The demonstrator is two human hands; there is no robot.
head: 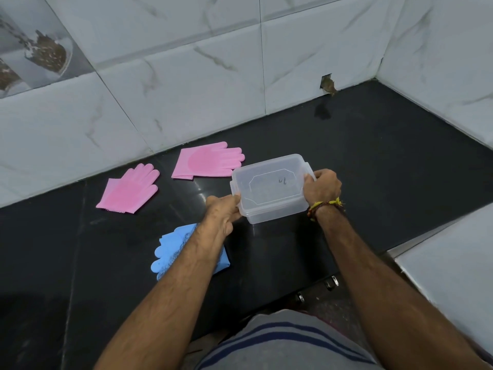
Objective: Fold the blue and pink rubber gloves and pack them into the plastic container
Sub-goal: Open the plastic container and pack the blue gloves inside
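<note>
Black stone counter (373, 161) runs into a corner of white marbled wall tiles (186, 89), and that is where I am working. I have the clear plastic container (270, 186) gripped from both ends, lid on, near the middle of the counter. My left hand (222, 212) pinches its near-left corner, thumb over the lid edge and fingers curled under the rim. My right hand (321, 186) wraps the right end, fingers closed around the clip there; a yellow thread band (324, 206) sits on that wrist. I cannot tell whether the box rests on the stone or is lifted slightly.

Two pink gloves lie flat and unfolded to the left: one (210, 161) just beside the container's far-left corner, fingers pointing right, the other (130, 189) further left, near the wall. A blue glove (170, 249) lies nearer me, partly hidden under my left forearm, fingers pointing left. My striped shirt (288, 343) fills the bottom edge.
</note>
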